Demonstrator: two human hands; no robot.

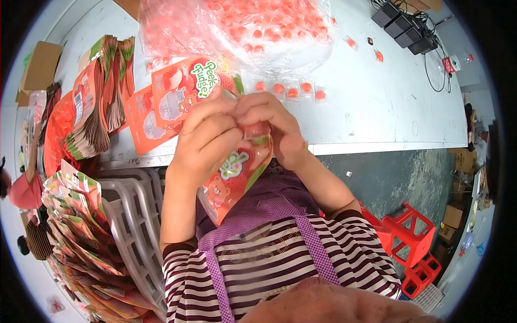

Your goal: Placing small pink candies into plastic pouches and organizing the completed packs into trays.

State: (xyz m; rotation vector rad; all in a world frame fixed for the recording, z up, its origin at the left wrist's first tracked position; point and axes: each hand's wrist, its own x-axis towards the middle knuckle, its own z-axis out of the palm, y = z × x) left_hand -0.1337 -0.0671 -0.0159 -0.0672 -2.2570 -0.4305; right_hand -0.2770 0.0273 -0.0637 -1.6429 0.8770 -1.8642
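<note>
1. The left hand [207, 137] grasped the red pouch [231, 183] near its upper end; the right hand [274, 124] gripped that end from the opposite side.
2. The red pouch slanted in front of the purple apron [277, 196], its lower end toward the wearer. The fingers covered its mouth, so whether this was parted could not be told.
3. The step was judged to be working the mouth; it called for an even pinch on both sides, without twisting, lest the film crease or tear.
4. Wrapped pieces [292, 92] lay in a row on the desk [377, 113] beyond the right hand, probably convenient for filling.
5. Flat pouches [169, 105] overlapped beyond the left hand, best left undisturbed by that wrist.
</note>
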